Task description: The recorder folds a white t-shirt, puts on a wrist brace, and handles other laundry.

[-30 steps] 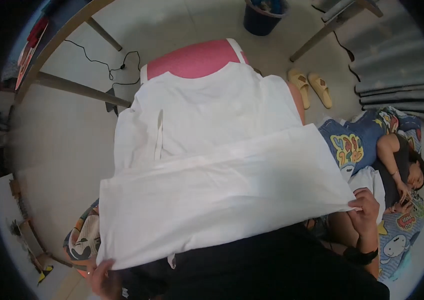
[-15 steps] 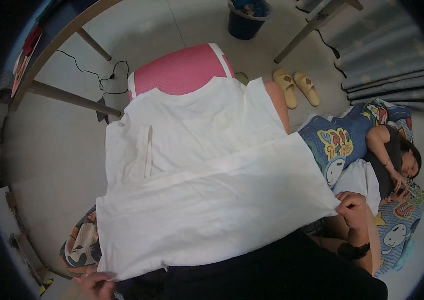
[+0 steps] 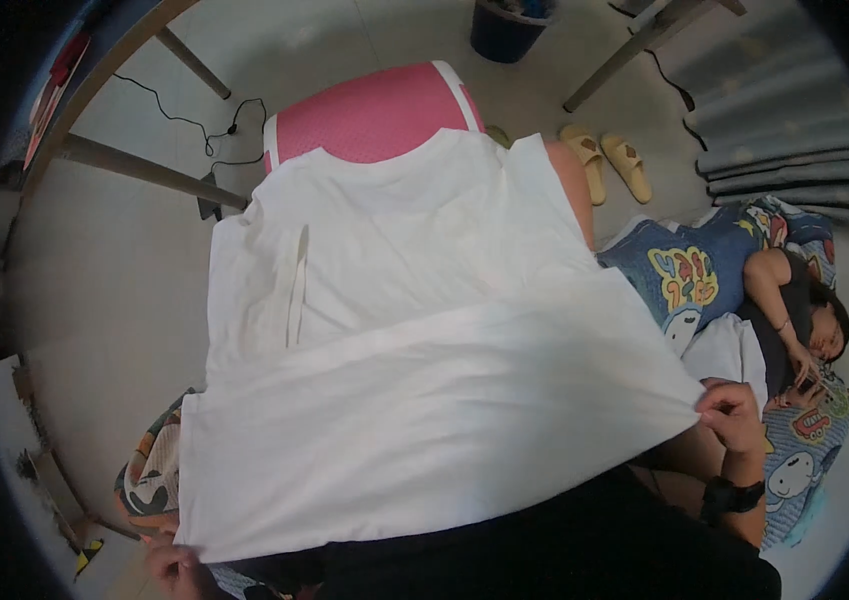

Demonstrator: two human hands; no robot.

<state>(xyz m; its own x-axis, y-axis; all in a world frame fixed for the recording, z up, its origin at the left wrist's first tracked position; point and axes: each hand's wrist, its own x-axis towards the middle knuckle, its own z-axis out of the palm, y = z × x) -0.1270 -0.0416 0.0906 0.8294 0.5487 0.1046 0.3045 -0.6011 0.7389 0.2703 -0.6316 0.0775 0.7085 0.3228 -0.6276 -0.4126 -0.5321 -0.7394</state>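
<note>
A white T-shirt [image 3: 404,400] lies spread over my lap and a pink stool-like thing with white edges [image 3: 374,112]. Its sleeves are folded inward, and a narrow strip of folded cloth stands up on its left part. At the near left corner, my left hand [image 3: 176,568] pinches the shirt's edge. My right hand [image 3: 731,415], with a dark band on the wrist, grips the near right corner. Between them the near edge is drawn taut across my black clothing [image 3: 544,545]. My bare knee shows beyond the shirt's far right side.
To the right a person [image 3: 789,300] lies on a patterned blue blanket [image 3: 684,270]. Yellow slippers [image 3: 627,167] and a dark bin [image 3: 506,32] stand on the floor beyond. A table leg [image 3: 154,170] and black cable [image 3: 169,118] are at the left; a grey curtain [image 3: 794,110] hangs at the right.
Both hands have moved apart, the left further left and the right further right. The shirt's near edge is stretched wider and straighter. The view has shifted slightly.
</note>
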